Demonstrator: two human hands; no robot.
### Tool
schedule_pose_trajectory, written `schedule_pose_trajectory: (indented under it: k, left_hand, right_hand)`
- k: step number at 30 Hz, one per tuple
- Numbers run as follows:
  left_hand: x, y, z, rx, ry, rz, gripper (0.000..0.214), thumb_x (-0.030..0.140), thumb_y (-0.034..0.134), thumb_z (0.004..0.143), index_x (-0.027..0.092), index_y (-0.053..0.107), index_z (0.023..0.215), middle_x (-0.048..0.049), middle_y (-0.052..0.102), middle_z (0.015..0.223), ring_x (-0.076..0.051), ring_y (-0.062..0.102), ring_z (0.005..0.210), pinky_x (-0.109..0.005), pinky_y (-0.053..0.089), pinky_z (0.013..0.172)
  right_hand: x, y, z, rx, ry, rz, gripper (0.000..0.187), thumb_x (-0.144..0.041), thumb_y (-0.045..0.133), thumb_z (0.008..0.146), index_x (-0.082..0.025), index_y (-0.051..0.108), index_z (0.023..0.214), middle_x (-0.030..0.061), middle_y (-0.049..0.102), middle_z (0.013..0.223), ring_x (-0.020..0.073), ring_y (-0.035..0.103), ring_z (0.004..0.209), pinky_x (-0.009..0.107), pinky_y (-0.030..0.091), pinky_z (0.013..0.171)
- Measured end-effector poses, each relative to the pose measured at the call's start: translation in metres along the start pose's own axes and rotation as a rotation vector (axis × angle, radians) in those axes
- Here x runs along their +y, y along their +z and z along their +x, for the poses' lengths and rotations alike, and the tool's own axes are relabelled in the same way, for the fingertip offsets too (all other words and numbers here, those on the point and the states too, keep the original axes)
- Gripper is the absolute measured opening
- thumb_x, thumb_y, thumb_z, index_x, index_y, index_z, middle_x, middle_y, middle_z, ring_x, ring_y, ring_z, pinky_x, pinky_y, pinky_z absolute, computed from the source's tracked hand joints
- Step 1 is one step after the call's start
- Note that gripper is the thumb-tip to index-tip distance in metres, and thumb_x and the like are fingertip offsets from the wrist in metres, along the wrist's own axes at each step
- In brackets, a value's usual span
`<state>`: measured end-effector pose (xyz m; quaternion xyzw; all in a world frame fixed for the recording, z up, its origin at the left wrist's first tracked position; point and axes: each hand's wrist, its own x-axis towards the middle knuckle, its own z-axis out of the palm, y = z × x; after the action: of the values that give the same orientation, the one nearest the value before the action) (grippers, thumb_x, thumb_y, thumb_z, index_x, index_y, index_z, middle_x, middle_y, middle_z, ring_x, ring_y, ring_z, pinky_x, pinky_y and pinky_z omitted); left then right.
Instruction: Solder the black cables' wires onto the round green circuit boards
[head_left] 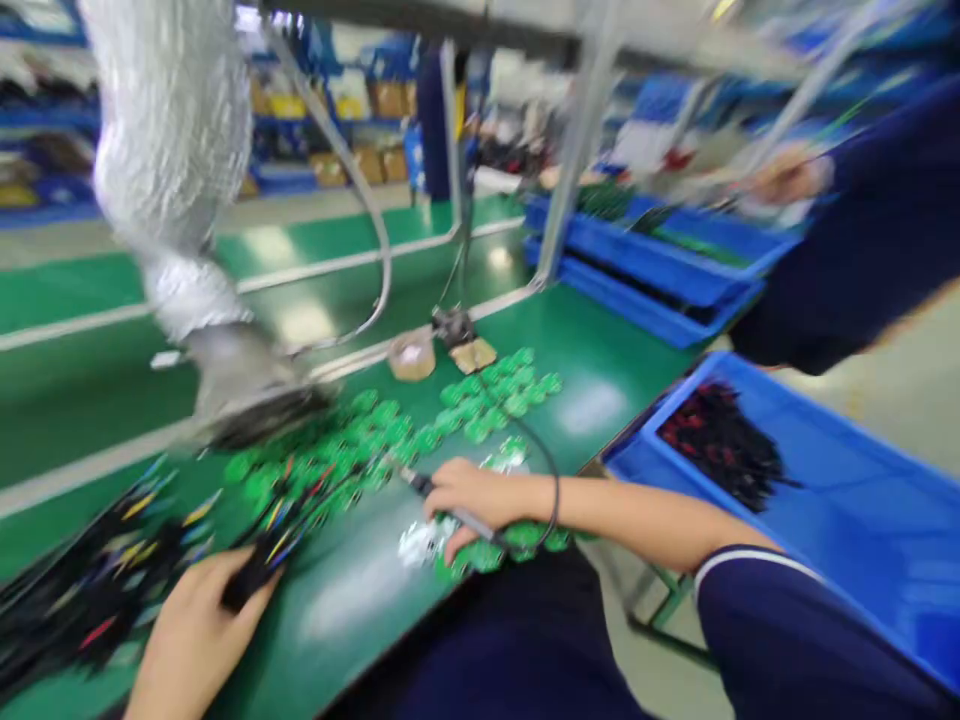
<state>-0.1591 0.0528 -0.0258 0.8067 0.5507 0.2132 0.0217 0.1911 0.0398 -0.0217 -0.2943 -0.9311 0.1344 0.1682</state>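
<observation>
Head view, tilted and blurred: a heap of round green circuit boards (480, 400) covers much of a green workbench (600, 340). Left of the heap, the left hand (196, 640) is closed on a bundle of black wires (259, 570), beside a pile of loose wires (90, 590). At the heap's near edge, the right hand (472, 500) grips a corded soldering iron (420, 484). Right of the heap, a blue bin (652, 430) holds more black-and-red wires (720, 445). Blur hides which boards already carry wires, so what is finished and what remains cannot be told.
</observation>
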Motion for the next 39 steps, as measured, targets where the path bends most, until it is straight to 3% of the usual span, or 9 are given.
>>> schedule_pose_trajectory:
  k: [3,6,10,14,20,24,30,35,39]
  left_hand:
    - [0.009,-0.017,-0.035,-0.088,-0.052,0.170,0.065,0.055,0.046,0.079,0.007,0.045,0.124,-0.0202,0.054,0.116,-0.035,0.052,0.109,-0.049,0.044,0.094]
    - [0.067,-0.018,-0.048,-0.024,0.021,0.142,0.056,0.039,0.054,0.081,0.014,0.041,0.130,-0.0175,0.050,0.125,-0.033,0.047,0.116,-0.051,0.041,0.098]
    - [0.161,0.021,-0.048,-0.149,0.494,-0.185,0.037,0.028,0.053,0.086,0.023,0.050,0.123,-0.0066,0.059,0.119,-0.020,0.052,0.114,-0.034,0.045,0.097]
    - [0.195,0.062,-0.038,-0.092,0.484,-0.071,0.042,0.038,0.059,0.084,0.017,0.052,0.121,-0.0088,0.058,0.121,-0.026,0.052,0.114,-0.040,0.047,0.093]
    - [0.189,0.060,-0.048,-0.060,0.453,-0.071,0.031,0.037,0.053,0.088,0.019,0.057,0.112,-0.0084,0.065,0.097,-0.021,0.060,0.086,-0.035,0.049,0.072]
    - [0.172,0.046,-0.051,-0.012,0.445,-0.093,0.027,0.033,0.054,0.089,0.017,0.057,0.110,-0.0072,0.067,0.093,-0.020,0.061,0.084,-0.035,0.049,0.072]
    - [0.115,0.012,-0.040,0.080,0.588,-0.047,0.025,0.026,0.055,0.089,0.012,0.056,0.110,-0.0058,0.069,0.086,-0.018,0.064,0.082,-0.030,0.051,0.071]
    - [0.091,0.005,-0.061,0.061,0.516,0.097,0.025,0.018,0.052,0.090,0.011,0.057,0.114,-0.0090,0.068,0.103,-0.021,0.064,0.092,-0.033,0.051,0.077]
    - [0.091,0.009,-0.070,0.062,0.346,-0.012,0.032,0.031,0.061,0.084,0.015,0.059,0.111,-0.0091,0.066,0.107,-0.022,0.061,0.096,-0.035,0.050,0.082]
  right_hand:
    - [0.007,0.008,-0.001,0.040,0.015,0.180,0.052,-0.064,0.062,0.069,-0.018,0.056,0.092,0.0051,0.050,0.085,0.0194,0.045,0.084,0.032,0.036,0.078]
    - [0.009,0.013,-0.004,0.066,0.025,0.261,0.050,-0.062,0.061,0.072,-0.018,0.053,0.094,0.0053,0.049,0.086,0.0199,0.044,0.085,0.034,0.037,0.080]
    - [0.005,0.007,-0.007,0.081,0.031,0.272,0.043,-0.055,0.062,0.076,-0.019,0.050,0.096,0.0043,0.050,0.086,0.0187,0.046,0.084,0.033,0.042,0.078]
    - [0.013,-0.009,-0.015,0.109,0.090,0.245,0.024,-0.037,0.056,0.085,-0.021,0.048,0.101,0.0065,0.053,0.097,0.0186,0.049,0.092,0.034,0.044,0.081]
    - [0.029,-0.041,-0.058,0.096,0.203,0.175,0.026,-0.035,0.063,0.080,-0.024,0.048,0.098,0.0073,0.057,0.108,0.0217,0.053,0.101,0.040,0.046,0.086]
    - [0.031,-0.038,-0.078,0.046,0.198,0.099,0.025,-0.034,0.065,0.080,-0.024,0.049,0.096,0.0082,0.058,0.111,0.0228,0.053,0.105,0.041,0.046,0.088]
    - [0.028,-0.005,-0.053,0.178,0.221,0.007,0.011,-0.028,0.057,0.085,-0.021,0.053,0.092,0.0066,0.057,0.089,0.0197,0.054,0.085,0.034,0.047,0.074]
    - [0.031,-0.003,-0.030,0.233,0.252,-0.061,0.013,-0.031,0.059,0.084,-0.021,0.054,0.091,0.0047,0.056,0.082,0.0185,0.053,0.079,0.032,0.046,0.071]
    - [0.027,-0.012,-0.032,0.327,0.246,-0.017,0.018,-0.028,0.061,0.083,-0.022,0.052,0.096,0.0057,0.061,0.090,0.0182,0.058,0.083,0.033,0.048,0.074]
